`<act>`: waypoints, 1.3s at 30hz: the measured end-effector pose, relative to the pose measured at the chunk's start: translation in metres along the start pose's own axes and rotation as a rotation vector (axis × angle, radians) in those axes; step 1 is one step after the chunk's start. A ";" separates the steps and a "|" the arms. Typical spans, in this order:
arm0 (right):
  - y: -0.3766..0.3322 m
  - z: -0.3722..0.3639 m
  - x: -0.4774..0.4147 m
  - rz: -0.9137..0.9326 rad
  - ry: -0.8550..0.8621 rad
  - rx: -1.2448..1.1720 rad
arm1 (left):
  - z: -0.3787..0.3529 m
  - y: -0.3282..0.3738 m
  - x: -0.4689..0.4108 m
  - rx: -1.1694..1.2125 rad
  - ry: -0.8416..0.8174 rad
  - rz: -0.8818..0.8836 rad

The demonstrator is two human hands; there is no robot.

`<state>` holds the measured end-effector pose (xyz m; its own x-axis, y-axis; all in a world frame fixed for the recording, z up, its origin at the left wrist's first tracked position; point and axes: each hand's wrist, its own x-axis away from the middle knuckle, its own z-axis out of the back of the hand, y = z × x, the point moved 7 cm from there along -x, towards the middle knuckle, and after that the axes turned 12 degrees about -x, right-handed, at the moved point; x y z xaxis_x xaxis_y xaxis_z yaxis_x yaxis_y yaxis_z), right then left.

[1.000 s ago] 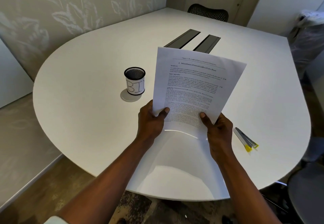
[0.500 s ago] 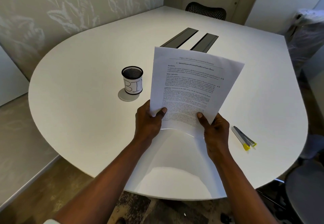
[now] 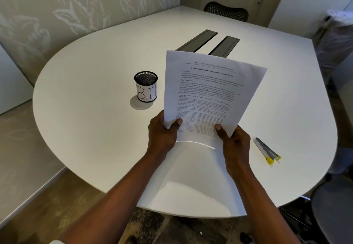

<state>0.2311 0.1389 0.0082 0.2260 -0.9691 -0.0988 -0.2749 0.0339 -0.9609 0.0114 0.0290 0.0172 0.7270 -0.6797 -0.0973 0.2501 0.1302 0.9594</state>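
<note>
A printed sheet of paper (image 3: 210,89) stands upright over the white table (image 3: 91,98), tilted a little to the right. My left hand (image 3: 162,131) pinches its lower left corner, thumb on the printed face. My right hand (image 3: 234,142) pinches the lower right edge the same way. The sheet's bottom edge sits just above the tabletop. A black mesh cup (image 3: 146,86) with a white label reading "BIN" stands left of the paper.
Highlighter pens (image 3: 266,150) with yellow tips lie on the table right of my right hand. Two dark cable slots (image 3: 210,42) run across the table's middle. A black chair (image 3: 226,10) stands at the far side, another chair (image 3: 334,211) at the near right.
The view has shifted slightly; both hands hold the sheet in the same grip and place as before.
</note>
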 end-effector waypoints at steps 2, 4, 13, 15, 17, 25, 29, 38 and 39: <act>0.000 -0.001 0.001 0.002 0.000 0.004 | 0.000 -0.001 0.000 -0.011 0.005 0.001; 0.001 -0.001 0.000 -0.003 0.003 -0.007 | 0.000 -0.002 0.001 -0.016 0.010 0.011; 0.001 -0.001 -0.002 -0.022 0.006 0.002 | 0.001 0.003 0.002 -0.035 0.013 -0.009; 0.001 0.002 -0.003 -0.023 0.022 0.010 | 0.001 0.002 0.002 -0.034 -0.017 0.015; 0.000 0.007 -0.002 -0.040 0.037 0.036 | 0.002 0.001 0.003 -0.047 -0.060 0.047; 0.027 0.024 0.023 -0.354 -0.087 0.169 | 0.019 -0.011 -0.014 -0.038 -0.155 0.211; 0.033 0.027 0.036 -0.409 -0.111 0.225 | 0.028 -0.015 -0.028 -0.103 -0.098 0.249; 0.027 0.031 0.049 -0.462 -0.152 0.313 | 0.014 -0.029 -0.034 -0.228 0.060 0.162; 0.025 0.032 0.050 -0.464 -0.157 0.329 | 0.013 -0.027 -0.031 -0.273 0.084 0.120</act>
<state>0.2653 0.0989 -0.0292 0.3956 -0.8541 0.3378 0.1847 -0.2863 -0.9402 -0.0261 0.0369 -0.0023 0.8090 -0.5875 -0.0202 0.3139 0.4027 0.8598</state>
